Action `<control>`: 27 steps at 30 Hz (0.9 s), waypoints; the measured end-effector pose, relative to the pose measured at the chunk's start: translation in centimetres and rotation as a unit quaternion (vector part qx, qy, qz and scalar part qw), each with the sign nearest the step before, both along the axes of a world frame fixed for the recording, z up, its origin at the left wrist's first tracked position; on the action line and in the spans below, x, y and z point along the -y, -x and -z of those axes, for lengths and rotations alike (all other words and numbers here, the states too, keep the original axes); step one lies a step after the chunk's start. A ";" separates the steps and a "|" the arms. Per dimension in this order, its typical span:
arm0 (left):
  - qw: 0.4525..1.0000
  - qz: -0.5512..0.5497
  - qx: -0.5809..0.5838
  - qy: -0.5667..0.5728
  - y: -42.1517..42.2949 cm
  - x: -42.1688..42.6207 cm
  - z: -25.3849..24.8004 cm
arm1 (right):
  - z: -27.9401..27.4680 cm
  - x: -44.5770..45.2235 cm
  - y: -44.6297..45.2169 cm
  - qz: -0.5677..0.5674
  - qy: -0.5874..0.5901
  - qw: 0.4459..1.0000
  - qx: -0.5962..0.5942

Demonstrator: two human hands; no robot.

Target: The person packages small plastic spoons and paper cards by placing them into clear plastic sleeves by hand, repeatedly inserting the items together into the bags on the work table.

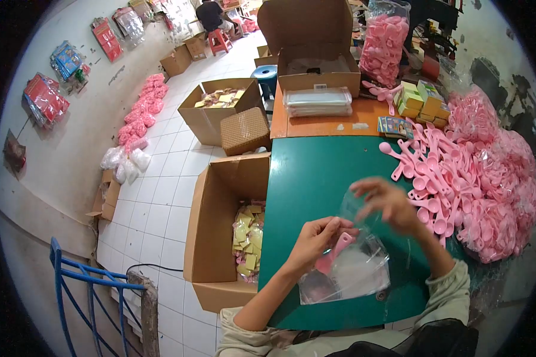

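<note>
Head view: left hand [323, 235] pinches clear film [348, 207]; right hand [387, 205] half-curls, grip unclear; pink spoon [342, 243] slants, handle far-right.

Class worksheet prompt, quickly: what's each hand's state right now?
Left hand: closed, apparently pinching thin clear plastic film.
Right hand: blurred; whether open or holding cannot be told.

White floor tiles [150, 229] stretch past a scuffed, pale wall [71, 154] in a workroom where 2 surfaces abut, a green tabletop [327, 172] and an orange tabletop [321, 127]; 1 red plastic stool [219, 37] stands far back, a blue metal railing [101, 278] nearer.
</note>
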State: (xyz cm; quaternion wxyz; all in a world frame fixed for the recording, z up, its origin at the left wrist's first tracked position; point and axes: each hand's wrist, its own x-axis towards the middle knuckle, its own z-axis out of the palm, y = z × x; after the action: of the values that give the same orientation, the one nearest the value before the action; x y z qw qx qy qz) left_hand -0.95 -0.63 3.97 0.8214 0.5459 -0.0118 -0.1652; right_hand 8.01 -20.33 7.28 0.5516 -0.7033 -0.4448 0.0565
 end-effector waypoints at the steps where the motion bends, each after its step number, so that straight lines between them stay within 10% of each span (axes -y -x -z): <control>1: 1.000 -0.015 -0.001 0.022 0.1 0.2 -0.1 | -0.2 0.6 -3.0 0.025 -0.020 0.996 -0.078; 5: 1.000 0.004 -0.004 0.021 0.0 0.1 0.1 | 4.8 7.9 -20.0 0.472 0.206 0.815 0.265; 14: 0.997 0.050 -0.005 0.055 0.2 0.3 0.4 | 9.0 13.7 -25.0 0.602 0.269 0.713 0.239; 22: 0.999 0.020 0.036 -0.007 0.4 0.7 0.2 | -1.6 7.0 -10.5 0.311 0.024 0.950 -0.020; 27: 0.998 -0.010 0.046 -0.035 0.3 0.8 -0.5 | -5.7 3.9 2.5 0.180 0.036 0.970 -0.157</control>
State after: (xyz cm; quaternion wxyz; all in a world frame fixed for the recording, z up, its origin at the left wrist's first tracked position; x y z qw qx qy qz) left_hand -1.20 -1.42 4.46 0.8018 0.5815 -0.0381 -0.1321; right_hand 5.53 -24.24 12.97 0.5904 -0.7733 -0.2162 0.0821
